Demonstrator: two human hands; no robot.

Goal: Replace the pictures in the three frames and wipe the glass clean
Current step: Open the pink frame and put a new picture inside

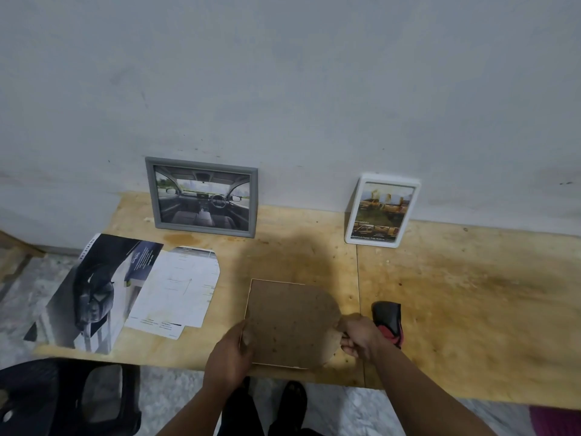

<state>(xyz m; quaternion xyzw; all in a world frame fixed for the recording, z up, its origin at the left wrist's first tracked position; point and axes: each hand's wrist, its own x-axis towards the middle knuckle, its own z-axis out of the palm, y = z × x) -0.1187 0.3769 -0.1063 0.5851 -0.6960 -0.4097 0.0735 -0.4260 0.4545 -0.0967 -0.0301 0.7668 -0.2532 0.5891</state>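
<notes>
While the plywood table takes up most of the view, running along the grey wall, the work itself sits at its near edge. A car brochure lies open at the left end, partly hanging past the table's corner, with a white cut sheet lying just beside it and overlapping its edge. Against the wall stand two frames well apart: a grey frame showing a car interior, and a white frame showing trucks, tilted back.

The third frame lies face down at the front edge, only its brown backing board showing. The left hand grips the board's left edge, thumb curled over the top. The right hand is closed at the board's right edge; it seems to pinch the edge or something small there, but I cannot tell which. A black and red tool lies just beside that hand, touching or nearly so.

Judging from this, the backing is being lifted off or seated. The risk: the frame sits right at the table's lip, so an uneven pull could slide it off, and loose glass beneath could drop or crack. Fingers on the glass would also smear what has to be wiped.
</notes>
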